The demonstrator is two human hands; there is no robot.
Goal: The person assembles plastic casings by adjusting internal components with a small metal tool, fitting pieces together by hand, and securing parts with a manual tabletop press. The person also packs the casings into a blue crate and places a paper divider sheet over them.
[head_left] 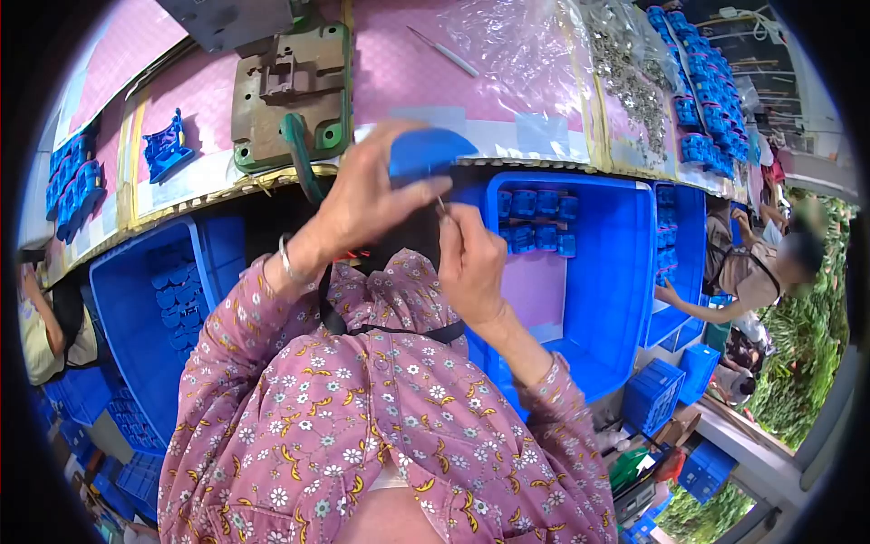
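Note:
My left hand [362,195], slightly blurred, is closed around a curved blue plastic part [430,152] in front of my chest. Just below and to the right, my right hand [473,258] pinches a thin metal piece [441,205], whose upper end points up toward the blue part. What kind of metal piece it is I cannot make out. Directly behind my left hand stands a brown metal fixture [299,91] with a green base and a green lever [294,140]. A similar blue plastic part [167,147] lies on the bench to its left.
Beside me on the right is a blue crate [607,281] with rows of blue parts [536,218]; another blue crate [136,299] is on the left. A white-handled pointed tool [444,50], clear plastic [526,63] and small metal pieces [634,77] lie on the bench. A co-worker [748,272] is at far right.

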